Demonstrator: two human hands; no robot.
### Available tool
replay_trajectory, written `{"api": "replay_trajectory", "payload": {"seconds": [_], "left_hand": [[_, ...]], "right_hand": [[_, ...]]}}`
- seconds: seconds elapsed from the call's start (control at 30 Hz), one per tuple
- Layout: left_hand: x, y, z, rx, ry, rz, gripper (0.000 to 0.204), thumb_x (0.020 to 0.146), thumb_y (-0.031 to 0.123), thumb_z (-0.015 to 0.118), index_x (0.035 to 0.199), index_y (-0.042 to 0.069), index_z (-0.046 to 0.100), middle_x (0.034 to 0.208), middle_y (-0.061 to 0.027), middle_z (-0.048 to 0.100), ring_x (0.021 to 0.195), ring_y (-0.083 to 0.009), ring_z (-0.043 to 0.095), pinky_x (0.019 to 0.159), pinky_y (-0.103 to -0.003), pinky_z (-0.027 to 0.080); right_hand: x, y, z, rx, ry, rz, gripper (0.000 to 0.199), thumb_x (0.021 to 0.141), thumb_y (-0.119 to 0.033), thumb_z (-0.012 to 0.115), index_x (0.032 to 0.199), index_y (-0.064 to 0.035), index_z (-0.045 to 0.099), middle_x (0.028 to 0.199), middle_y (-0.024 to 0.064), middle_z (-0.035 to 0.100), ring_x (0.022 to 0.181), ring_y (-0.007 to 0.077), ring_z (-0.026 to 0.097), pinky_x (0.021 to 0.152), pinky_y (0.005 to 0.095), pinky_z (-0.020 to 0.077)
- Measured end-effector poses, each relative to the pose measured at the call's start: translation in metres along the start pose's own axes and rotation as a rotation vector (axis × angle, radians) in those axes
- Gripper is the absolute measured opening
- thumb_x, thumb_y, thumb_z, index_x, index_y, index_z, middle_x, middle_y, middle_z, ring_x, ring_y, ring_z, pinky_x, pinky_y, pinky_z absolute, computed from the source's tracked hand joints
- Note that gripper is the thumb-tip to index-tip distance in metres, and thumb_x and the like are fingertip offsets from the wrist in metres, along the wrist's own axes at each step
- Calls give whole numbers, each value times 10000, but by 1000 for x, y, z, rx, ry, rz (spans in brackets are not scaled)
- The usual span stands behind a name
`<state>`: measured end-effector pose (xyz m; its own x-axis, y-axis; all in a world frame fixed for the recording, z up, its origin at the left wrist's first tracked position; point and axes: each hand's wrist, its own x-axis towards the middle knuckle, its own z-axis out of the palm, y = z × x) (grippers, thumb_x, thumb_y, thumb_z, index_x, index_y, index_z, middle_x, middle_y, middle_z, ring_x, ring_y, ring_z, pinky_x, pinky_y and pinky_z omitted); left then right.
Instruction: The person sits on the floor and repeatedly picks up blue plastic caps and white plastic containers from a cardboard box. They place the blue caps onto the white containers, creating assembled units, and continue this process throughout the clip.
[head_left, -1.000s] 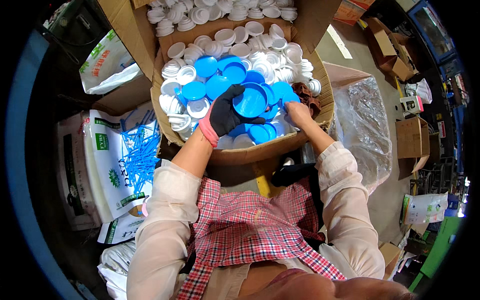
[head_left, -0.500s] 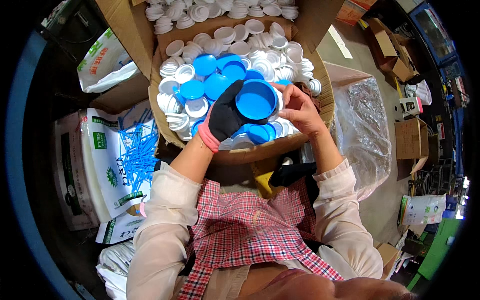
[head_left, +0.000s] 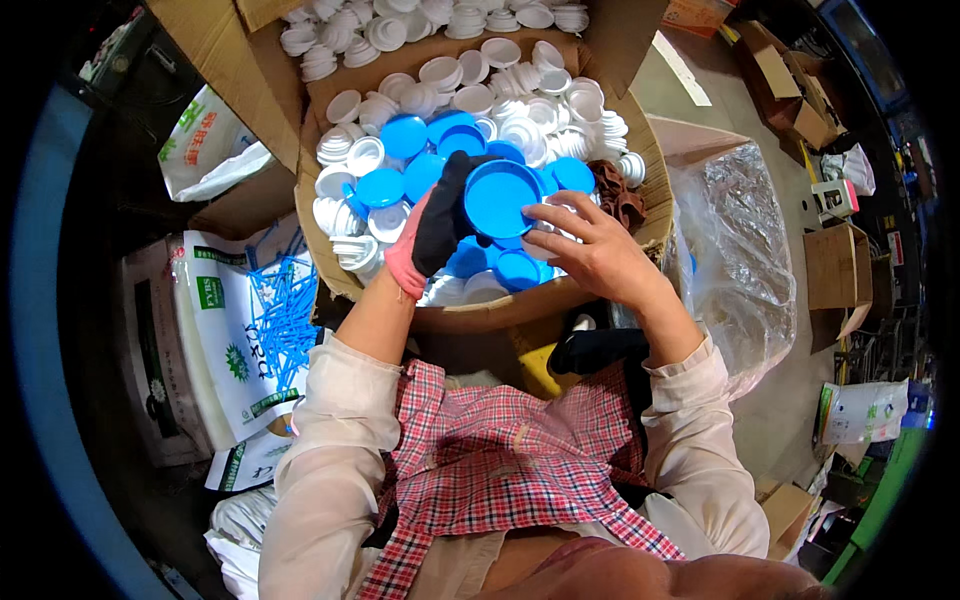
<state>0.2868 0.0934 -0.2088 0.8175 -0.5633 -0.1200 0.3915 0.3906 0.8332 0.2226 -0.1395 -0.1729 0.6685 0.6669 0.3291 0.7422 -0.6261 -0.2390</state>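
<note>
My left hand (head_left: 437, 236), in a black glove with a pink cuff, grips a round blue plastic lid (head_left: 501, 200) by its left side. The lid's hollow side faces up, with its raised rim showing. My bare right hand (head_left: 597, 246) is at the lid's lower right edge, its fingertips on the rim and its fingers bent. Below the hands a large cardboard box (head_left: 655, 190) holds many white lids (head_left: 440, 72) and loose blue lids (head_left: 381, 187). The part of the pile right under my hands is hidden.
A crumpled brown cloth (head_left: 618, 196) lies at the box's right side. Blue plastic strips (head_left: 283, 318) lie on a printed white sack (head_left: 225, 350) at the left. Clear plastic sheeting (head_left: 745, 240) covers a container at the right. Cardboard cartons (head_left: 838, 268) stand farther right.
My right hand has shifted from the lid's upper right side to its lower right edge, fingertips now on the rim. The lid has moved slightly left in my left hand.
</note>
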Motion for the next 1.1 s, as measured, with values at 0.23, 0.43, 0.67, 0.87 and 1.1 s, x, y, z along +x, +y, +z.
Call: {"api": "replay_trajectory", "payload": {"seconds": [0.23,0.43,0.67,0.87,1.1], "left_hand": [[12,-47,14,-580,-104,180,656,960,312,582,1509,227,234,1386,-94,458,1235,-235,500,1032,-385,422],[22,-26,18,-625,-112,209,629,937,604,429,1444,238,354,1312,-146,533,1197,-384,526,985,-529,456],[15,-23,16,-832,-383,-281,807,925,639,412,1450,32,328,1430,-163,436,1298,-331,461,1091,-514,349],[16,-40,3,-400,-347,-192,602,968,431,514,1423,68,360,1369,-63,505,1249,-199,501,1146,-408,280],[10,-28,10,-513,-245,-268,674,971,603,331,1356,64,456,1241,-119,600,1076,-247,634,885,-387,540]], "right_hand": [[6,-14,1,193,113,120,568,657,-74,782,1186,-116,580,1307,106,493,1111,343,498,886,418,489],[11,-29,-5,673,172,169,503,703,-167,806,1175,-132,635,1365,113,449,1137,296,529,958,397,447],[12,-25,-22,426,353,185,594,689,-57,750,1257,-61,575,1277,128,550,1161,313,534,990,395,417],[17,-22,-6,231,251,94,627,680,-50,776,1267,-67,558,1284,126,549,1142,336,517,970,424,431],[20,-21,-1,215,203,98,702,609,17,778,1273,-87,573,1304,115,545,1163,335,509,978,434,436]]}}
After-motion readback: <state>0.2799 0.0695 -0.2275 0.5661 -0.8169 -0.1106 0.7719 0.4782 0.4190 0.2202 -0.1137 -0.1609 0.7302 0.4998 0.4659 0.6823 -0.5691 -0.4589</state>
